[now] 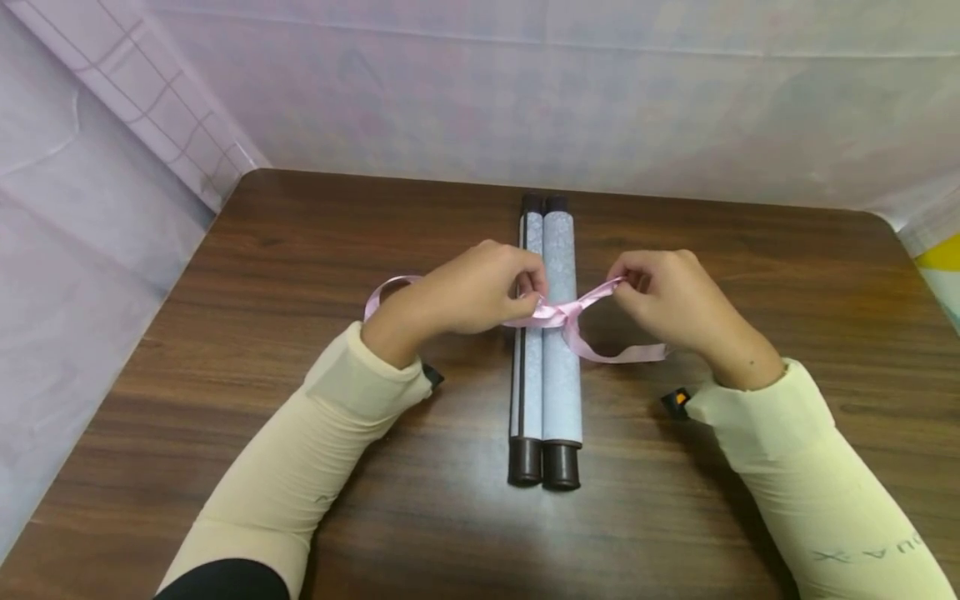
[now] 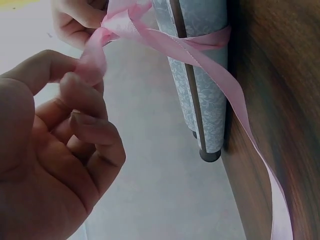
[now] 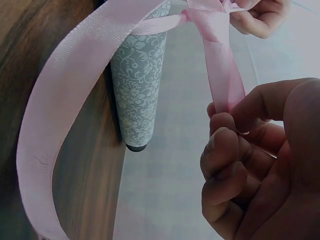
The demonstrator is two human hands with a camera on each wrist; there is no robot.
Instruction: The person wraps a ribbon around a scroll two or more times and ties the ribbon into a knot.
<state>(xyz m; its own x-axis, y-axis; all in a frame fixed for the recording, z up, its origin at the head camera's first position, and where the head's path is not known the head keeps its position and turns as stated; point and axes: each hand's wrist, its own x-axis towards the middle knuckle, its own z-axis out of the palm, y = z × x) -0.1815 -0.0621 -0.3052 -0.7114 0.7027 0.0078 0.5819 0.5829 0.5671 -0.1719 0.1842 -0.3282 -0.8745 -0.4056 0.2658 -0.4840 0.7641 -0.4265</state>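
Note:
Two scrolls lie side by side on the table, the left scroll (image 1: 532, 383) and the right scroll (image 1: 562, 383) both wrapped in pale patterned cloth with dark end knobs. A pink satin ribbon (image 1: 572, 321) goes round their middle and crosses in a knot or bow on top. With thumb and forefinger my left hand (image 1: 487, 287) pinches one part of the ribbon, left of the knot. On the other side, my right hand (image 1: 667, 296) pinches another part, raised off the table. One loose tail (image 3: 55, 100) curves below the right hand; another tail (image 2: 242, 112) trails by the left wrist.
The scrolls rest on a brown wood-grain table (image 1: 262, 375). Behind it hangs a pale checked sheet (image 1: 525, 100), with more white covering (image 1: 67, 250) at the left. Something yellow (image 1: 941, 252) shows at the right edge.

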